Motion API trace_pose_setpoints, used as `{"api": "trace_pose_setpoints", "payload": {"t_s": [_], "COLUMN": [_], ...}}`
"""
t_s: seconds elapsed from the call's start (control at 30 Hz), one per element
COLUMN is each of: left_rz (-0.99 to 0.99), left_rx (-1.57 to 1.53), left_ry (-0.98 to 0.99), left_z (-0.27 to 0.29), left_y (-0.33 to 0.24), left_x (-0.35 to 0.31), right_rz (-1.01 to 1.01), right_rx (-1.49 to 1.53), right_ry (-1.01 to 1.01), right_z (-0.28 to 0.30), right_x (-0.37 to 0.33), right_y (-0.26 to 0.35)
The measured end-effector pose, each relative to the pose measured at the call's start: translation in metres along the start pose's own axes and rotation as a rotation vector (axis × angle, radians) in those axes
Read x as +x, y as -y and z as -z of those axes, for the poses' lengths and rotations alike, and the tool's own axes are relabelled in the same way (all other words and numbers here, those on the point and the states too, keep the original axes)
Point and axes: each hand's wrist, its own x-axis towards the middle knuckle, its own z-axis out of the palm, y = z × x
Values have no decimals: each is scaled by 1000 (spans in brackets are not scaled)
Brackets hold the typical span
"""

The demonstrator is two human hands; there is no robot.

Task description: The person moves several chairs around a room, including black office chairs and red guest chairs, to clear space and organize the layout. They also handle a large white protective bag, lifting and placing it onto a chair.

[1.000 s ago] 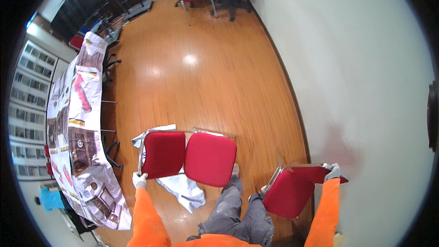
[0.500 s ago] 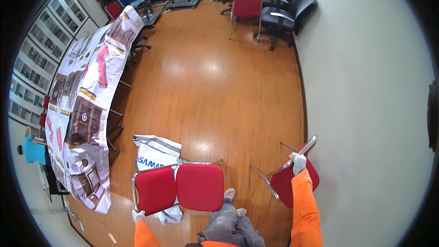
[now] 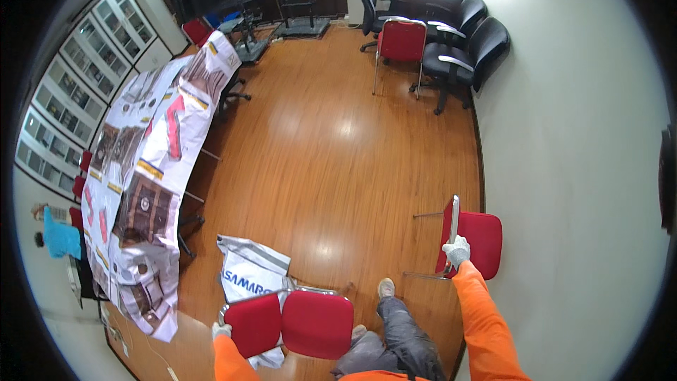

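Observation:
Both of my hands wear pale work gloves. My left hand [image 3: 221, 330] is closed round the metal frame at the outer edge of a red chair's [image 3: 317, 323] backrest, with the seat toward my legs. Beneath and behind that chair lies a white sheet or bag [image 3: 254, 268] with blue lettering and grey bands. To my right, my right hand [image 3: 457, 250] grips the top metal rail of a second red chair [image 3: 483, 243], whose seat points toward the wall. This chair's metal legs reach left over the floor.
A long table under a printed cover [image 3: 159, 162] runs along the left, before glass-fronted cabinets [image 3: 63, 113]. Black office chairs [image 3: 451, 56] and a red chair [image 3: 402, 39] stand at the far right by the wall [image 3: 564, 134]. Wooden floor [image 3: 331, 169] lies between. A cable [image 3: 159, 353] trails at the lower left.
The right-hand chair has turned, its seat swinging toward the wall, and my hand stays on its rail. My feet have stepped, and the left-hand chair sits lower in view, still held.

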Motion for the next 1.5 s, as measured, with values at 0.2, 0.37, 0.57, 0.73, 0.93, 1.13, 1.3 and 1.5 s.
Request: {"api": "trace_pose_setpoints", "payload": {"t_s": [0.2, 0.37, 0.57, 0.73, 0.93, 1.13, 1.3, 1.5], "left_rz": [-27, -152, -291, -378, -261, -362, -456, -449], "left_rx": [89, 33, 109, 88, 191, 234, 445, 454], "left_ry": [234, 452, 727, 836, 866, 830, 550, 494], "left_z": [2, -5, 5, -17, 2, 52, 104, 174], "left_y": [-36, -107, -181, -277, -331, -480, -595, -770], "left_x": [-1, -11, -18, 0, 72, 178, 261, 366], "right_rz": [-49, -357, -633, -827, -960, -1013, -922, -766], "right_rx": [-17, 731, 689, 282, 289, 384, 505, 582], "right_ry": [153, 449, 790, 622, 465, 351, 252, 58], "right_z": [17, 14, -6, -16, -21, -26, -65, -72], "right_x": [51, 97, 130, 159, 183, 235, 331, 405], "right_y": [68, 65, 48, -52, 93, 162, 194, 295]}}
